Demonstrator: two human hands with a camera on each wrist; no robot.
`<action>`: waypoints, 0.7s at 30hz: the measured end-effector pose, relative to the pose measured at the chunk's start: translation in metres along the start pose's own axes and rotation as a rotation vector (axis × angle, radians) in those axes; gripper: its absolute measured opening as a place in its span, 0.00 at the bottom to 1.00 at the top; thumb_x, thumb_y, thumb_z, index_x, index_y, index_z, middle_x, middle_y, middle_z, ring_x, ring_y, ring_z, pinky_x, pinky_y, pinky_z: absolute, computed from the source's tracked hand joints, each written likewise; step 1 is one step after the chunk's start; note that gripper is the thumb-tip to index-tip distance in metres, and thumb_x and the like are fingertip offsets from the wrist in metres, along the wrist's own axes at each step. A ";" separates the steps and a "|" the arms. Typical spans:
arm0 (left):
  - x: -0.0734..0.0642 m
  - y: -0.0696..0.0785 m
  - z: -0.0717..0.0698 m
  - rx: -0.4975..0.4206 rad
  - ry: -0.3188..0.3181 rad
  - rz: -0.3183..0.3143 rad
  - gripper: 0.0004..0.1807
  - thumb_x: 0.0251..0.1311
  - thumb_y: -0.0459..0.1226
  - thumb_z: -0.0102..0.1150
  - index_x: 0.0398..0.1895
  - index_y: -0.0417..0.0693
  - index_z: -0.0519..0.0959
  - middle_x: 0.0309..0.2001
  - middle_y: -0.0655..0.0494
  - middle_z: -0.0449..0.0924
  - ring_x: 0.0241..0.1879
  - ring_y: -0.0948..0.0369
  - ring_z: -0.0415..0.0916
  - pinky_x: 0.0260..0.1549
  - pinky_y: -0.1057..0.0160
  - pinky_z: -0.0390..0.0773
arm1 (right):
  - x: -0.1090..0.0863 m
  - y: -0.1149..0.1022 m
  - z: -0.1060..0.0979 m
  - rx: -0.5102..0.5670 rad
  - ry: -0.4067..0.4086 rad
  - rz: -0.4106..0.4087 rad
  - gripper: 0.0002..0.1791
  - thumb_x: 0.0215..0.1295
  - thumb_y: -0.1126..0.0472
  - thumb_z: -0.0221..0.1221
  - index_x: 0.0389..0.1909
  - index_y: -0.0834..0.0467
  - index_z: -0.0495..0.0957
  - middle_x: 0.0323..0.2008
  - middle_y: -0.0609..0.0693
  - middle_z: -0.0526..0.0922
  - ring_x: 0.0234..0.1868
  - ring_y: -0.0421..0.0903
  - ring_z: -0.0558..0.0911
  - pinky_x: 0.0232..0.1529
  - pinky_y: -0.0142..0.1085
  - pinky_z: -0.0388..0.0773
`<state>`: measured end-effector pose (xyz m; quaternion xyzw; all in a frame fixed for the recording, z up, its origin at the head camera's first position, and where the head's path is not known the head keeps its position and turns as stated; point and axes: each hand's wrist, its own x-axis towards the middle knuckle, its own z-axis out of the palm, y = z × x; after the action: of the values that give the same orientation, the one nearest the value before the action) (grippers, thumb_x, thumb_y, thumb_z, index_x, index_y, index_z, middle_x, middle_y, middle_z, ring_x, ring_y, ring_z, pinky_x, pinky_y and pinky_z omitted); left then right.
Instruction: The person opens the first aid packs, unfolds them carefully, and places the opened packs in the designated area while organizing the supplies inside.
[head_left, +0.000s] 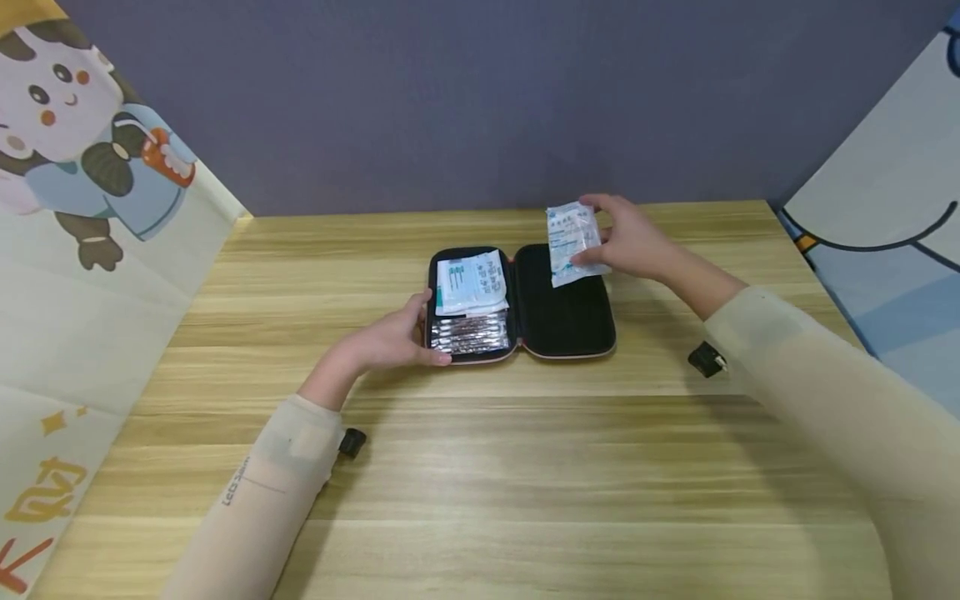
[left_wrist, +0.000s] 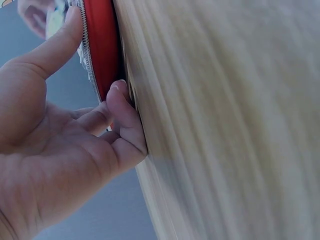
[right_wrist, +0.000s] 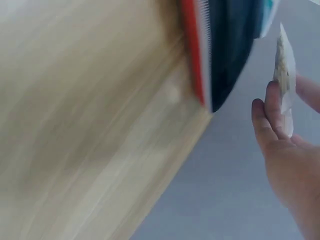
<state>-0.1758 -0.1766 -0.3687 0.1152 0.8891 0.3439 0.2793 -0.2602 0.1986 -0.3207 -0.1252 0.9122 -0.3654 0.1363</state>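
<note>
An unzipped case [head_left: 567, 325], black inside, lies spread open on the wooden table; its outside is red [left_wrist: 103, 45] in the left wrist view. In its left half sit white printed packets [head_left: 471, 283] above a row of silver foil strips [head_left: 471, 333]. My left hand [head_left: 384, 337] holds that half by its left side, thumb at the near corner and fingers along the edge. Above the back of the right half, my right hand [head_left: 636, 240] pinches a white sachet with blue print [head_left: 568, 237] between thumb and fingers. The right wrist view shows this sachet [right_wrist: 285, 67] edge-on, clear of the case.
The wooden table [head_left: 480, 483] stretches toward me and to both sides. A dark blue-grey panel [head_left: 420, 108] rises behind it. Cartoon-printed sheets [head_left: 97, 275] hang at left and right. Small black wrist devices [head_left: 707, 359] sit by both sleeves.
</note>
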 end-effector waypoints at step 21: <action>0.001 -0.001 -0.001 0.016 0.001 0.013 0.73 0.58 0.50 0.79 0.87 0.42 0.31 0.75 0.36 0.68 0.75 0.41 0.68 0.82 0.38 0.57 | -0.015 0.041 0.009 -0.228 -0.118 -0.005 0.55 0.58 0.56 0.77 0.81 0.67 0.58 0.79 0.74 0.57 0.55 0.64 0.82 0.63 0.60 0.77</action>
<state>-0.1776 -0.1772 -0.3692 0.1230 0.8911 0.3387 0.2759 -0.2484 0.2267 -0.3527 -0.1637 0.9379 -0.2517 0.1736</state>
